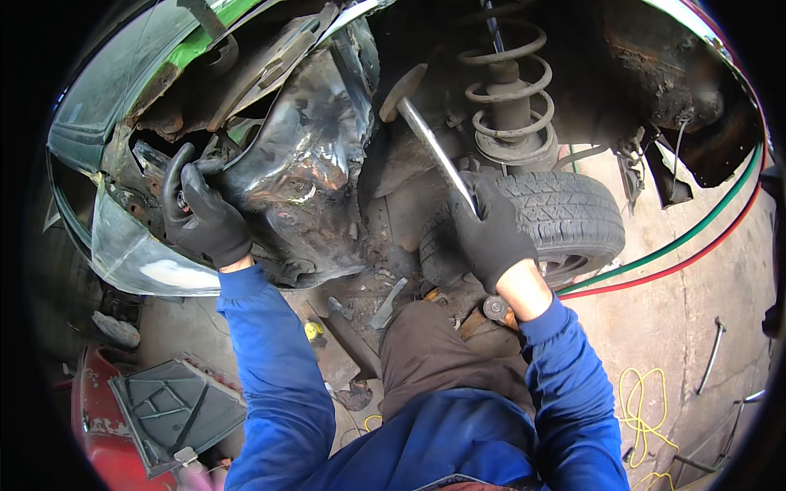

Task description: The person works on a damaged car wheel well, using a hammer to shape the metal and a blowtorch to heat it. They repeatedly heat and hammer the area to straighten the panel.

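Both gloved hands are clamped: our left hand (209,219) grips the buckled, scorched inner wing panel (307,155), our right hand (490,233) holds a hammer (426,135) raised beside the coil spring (508,98), and the crumpled metal looks far from straightened.

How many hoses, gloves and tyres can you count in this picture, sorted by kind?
Hoses: 2, one green and one red
Black gloves: 2, on the left hand and on the right hand
Tyre: 1
Total: 5
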{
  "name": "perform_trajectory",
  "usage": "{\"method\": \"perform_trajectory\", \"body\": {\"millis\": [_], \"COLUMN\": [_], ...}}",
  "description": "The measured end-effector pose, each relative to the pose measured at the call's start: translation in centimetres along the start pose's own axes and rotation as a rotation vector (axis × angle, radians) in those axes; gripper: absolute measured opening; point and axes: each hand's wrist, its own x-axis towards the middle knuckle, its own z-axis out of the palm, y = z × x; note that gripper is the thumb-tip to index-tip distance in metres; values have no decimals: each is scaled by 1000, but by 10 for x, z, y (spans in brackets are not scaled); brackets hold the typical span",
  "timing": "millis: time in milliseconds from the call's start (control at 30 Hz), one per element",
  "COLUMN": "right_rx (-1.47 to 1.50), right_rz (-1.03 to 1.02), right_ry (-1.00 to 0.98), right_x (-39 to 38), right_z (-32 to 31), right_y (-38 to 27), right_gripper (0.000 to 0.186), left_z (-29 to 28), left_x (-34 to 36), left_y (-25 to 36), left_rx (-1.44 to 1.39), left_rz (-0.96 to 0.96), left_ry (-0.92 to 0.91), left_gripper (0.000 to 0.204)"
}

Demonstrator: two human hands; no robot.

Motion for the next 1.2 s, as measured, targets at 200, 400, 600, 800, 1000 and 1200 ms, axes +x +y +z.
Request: {"method": "perform_trajectory", "body": {"millis": [200,400,600,800,1000,1200], "right_rx": [-9,-183,-359,-240,-925,-868], "right_rz": [-24,-83,116,549,1146,919], "right_ry": [-10,27,81,558,466,415], "right_x": [-49,-126,-257,-425,-516,-500], "right_z": [-25,-93,-188,-204,-189,-179], "right_y": [18,41,96,189,308,301], "right_gripper": [40,34,21,25,31,52], "left_z": [-2,-6,-9,-10,-19,-23], "left_x": [5,9,13,20,26,29], "left_y": [8,6,8,12,5,-7], "left_rx": [99,120,107,153,174,156], "left_rz": [-8,-13,-54,-8,-86,-98], "left_ry": [-68,-130,-198,-246,-325,-303], "left_gripper": [27,27,27,27,27,27]}}
